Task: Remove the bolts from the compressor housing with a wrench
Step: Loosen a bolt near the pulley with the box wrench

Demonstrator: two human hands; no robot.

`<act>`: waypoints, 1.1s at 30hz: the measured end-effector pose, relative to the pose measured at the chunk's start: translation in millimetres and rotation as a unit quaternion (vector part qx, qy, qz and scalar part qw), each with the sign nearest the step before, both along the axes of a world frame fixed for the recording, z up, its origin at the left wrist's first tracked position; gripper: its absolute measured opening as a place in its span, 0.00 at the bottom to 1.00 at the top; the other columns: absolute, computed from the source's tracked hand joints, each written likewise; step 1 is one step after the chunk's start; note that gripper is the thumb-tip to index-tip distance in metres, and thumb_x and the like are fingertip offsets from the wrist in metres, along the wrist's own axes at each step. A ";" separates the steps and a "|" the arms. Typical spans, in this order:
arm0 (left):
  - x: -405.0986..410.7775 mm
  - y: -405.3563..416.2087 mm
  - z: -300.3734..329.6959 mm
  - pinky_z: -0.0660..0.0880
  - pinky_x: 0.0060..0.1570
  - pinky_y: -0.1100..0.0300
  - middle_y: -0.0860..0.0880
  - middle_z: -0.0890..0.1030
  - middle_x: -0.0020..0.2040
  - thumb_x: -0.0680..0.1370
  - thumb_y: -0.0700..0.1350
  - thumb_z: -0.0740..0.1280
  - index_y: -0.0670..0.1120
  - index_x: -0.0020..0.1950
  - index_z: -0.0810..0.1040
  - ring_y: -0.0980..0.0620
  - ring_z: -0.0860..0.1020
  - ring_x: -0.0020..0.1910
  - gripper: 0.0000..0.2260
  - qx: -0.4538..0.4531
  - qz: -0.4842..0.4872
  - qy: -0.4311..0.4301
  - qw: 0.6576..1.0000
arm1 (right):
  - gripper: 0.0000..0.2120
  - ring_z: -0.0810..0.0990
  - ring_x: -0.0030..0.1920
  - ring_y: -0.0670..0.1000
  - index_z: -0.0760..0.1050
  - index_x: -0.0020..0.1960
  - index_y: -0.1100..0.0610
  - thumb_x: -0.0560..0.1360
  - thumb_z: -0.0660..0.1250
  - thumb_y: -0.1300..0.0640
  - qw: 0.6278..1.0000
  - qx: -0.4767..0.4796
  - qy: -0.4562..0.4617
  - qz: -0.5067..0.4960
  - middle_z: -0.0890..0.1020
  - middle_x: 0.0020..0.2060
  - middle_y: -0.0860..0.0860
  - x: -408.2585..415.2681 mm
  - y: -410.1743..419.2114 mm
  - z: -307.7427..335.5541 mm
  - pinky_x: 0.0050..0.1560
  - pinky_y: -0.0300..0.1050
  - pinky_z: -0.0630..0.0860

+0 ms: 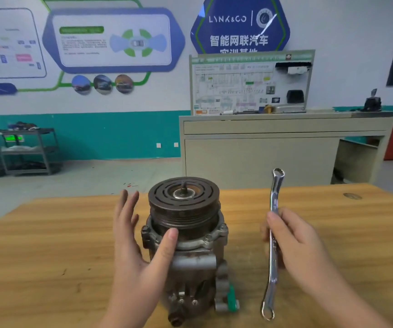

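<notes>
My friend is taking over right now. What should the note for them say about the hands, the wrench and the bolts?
Left hand: open, thumb resting on the grey metal compressor, which stands upright on the wooden table.
Right hand: holds the shiny double-ended ring wrench by its middle, upright, beside the compressor and not touching it.
Done: nothing visible; housing bolts still seated around the rim.
Left: fit the wrench on each bolt and undo them.

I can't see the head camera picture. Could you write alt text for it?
A person's right hand holds a silver wrench upright beside a compressor standing on a wooden table. The open left hand reaches around the compressor, thumb against its pulley. Bolts ring the housing; a workshop lies behind.
</notes>
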State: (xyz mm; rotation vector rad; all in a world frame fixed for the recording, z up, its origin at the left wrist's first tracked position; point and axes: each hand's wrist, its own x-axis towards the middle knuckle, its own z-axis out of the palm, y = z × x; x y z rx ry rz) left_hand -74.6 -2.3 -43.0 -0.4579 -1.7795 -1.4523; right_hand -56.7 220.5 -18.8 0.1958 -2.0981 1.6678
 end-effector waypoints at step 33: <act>-17.7 -27.0 3.2 0.69 0.59 0.68 0.74 0.73 0.59 0.60 0.68 0.72 0.65 0.70 0.63 0.73 0.72 0.60 0.40 0.024 -0.223 -0.202 0.953 | 0.11 0.83 0.38 0.53 0.61 0.50 0.51 0.79 0.62 0.49 0.900 -0.167 0.402 0.002 0.81 0.40 0.54 40.0 -71.9 3.5 0.35 0.45 0.79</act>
